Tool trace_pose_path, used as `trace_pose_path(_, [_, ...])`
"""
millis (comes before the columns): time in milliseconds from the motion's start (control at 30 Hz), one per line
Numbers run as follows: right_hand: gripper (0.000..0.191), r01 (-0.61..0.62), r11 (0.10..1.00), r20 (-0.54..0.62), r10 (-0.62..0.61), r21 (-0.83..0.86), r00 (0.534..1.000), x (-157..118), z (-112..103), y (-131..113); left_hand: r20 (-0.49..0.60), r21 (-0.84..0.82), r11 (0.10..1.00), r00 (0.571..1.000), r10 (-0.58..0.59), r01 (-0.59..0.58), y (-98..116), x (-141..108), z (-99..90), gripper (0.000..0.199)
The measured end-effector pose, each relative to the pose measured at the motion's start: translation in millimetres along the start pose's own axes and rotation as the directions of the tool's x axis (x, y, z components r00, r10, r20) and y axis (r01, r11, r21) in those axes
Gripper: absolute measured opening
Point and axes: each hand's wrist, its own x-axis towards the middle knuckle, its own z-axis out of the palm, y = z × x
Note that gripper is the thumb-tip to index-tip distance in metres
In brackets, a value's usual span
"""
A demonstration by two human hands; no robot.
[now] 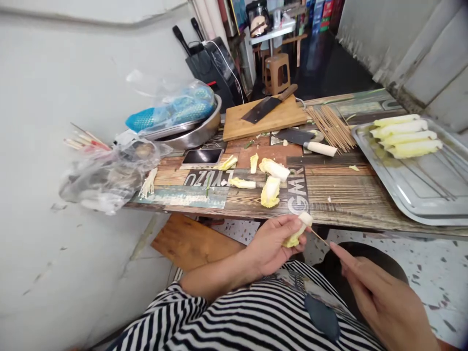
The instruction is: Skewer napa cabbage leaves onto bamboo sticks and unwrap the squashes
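My left hand (272,246) is closed around a rolled cabbage leaf (300,229), pale white at its upper end, just off the table's front edge. A thin wooden skewer (320,237) runs from the roll toward my right hand (382,287), whose fingers are pressed together at its other end. Two loose cabbage leaves (270,191) lie on the wooden table (340,195) beyond my hands, with smaller yellow pieces (242,183) to their left. Several rolled leaves on skewers (409,135) rest side by side on a metal tray (420,195) at the right.
A cleaver (261,109) lies on a cutting board (234,124); a second knife (321,148) is beside a pile of skewers (331,127). Farther left are a phone (202,156), enoki mushrooms (148,183), plastic bags (109,183) and a metal basin (197,134) holding a blue net bag (175,109).
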Motion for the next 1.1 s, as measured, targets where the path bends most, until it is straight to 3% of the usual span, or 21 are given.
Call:
trace_pose_path(133, [0.045,-0.016,0.993,-0.042,0.011,-0.117,0.999,-12.2,-4.4,4.9,-0.005,-0.010,0.999,0.999,0.032,-0.032,1.9,-2.2,0.5,0.029])
trace_pose_path(333, [0.048,-0.003,0.997,0.024,0.005,-0.076,1.000,-31.2,-4.0,12.6,0.057,-0.104,0.994,0.998,-0.024,0.030,3.5,-1.8,-2.3,0.024])
trace_pose_path(767, [0.048,-0.038,0.988,0.008,0.039,-0.150,0.999,-31.9,0.1,13.1,0.055,-0.186,0.982,0.998,-0.016,0.026,3.2,0.6,1.6,0.019])
trace_pose_path(1100, [0.049,-0.015,0.995,0.003,0.015,-0.094,1.000,-29.7,-1.7,14.2,0.053,-0.207,0.978,0.999,-0.015,0.026,4.7,-2.3,6.1,0.017])
